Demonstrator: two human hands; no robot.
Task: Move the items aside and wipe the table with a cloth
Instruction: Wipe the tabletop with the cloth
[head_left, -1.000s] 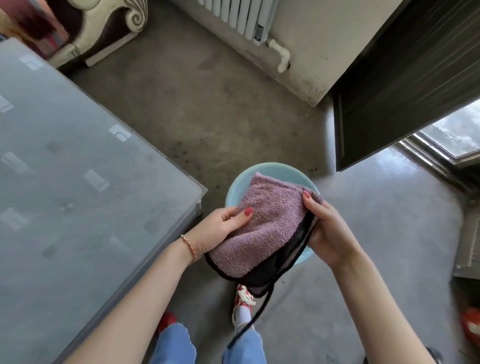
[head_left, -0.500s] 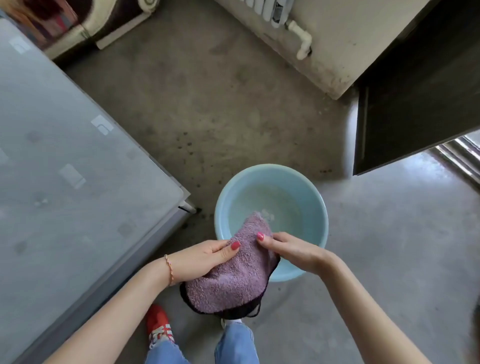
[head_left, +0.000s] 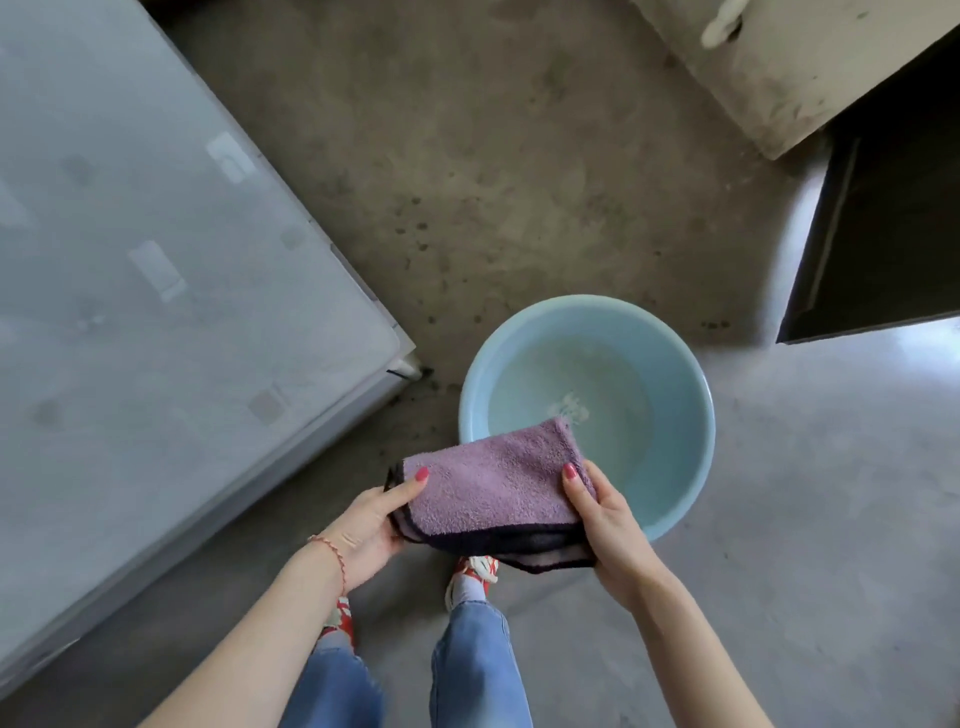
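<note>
I hold a purple cloth with a dark border, folded flat, between both hands over the near rim of a light blue basin. My left hand grips the cloth's left end, thumb on top. My right hand grips its right end. The basin stands on the floor and holds shallow water with a little foam. The grey glass-topped table fills the left of the view, its corner close to the basin.
The concrete floor stretches ahead and to the right. A pale wall base and a dark open door stand at the upper right. My legs in jeans and red shoes are below the cloth.
The view has tilted further down. The cloth went from bunched over the basin to spread out flat, with my hands now apart at its two ends.
</note>
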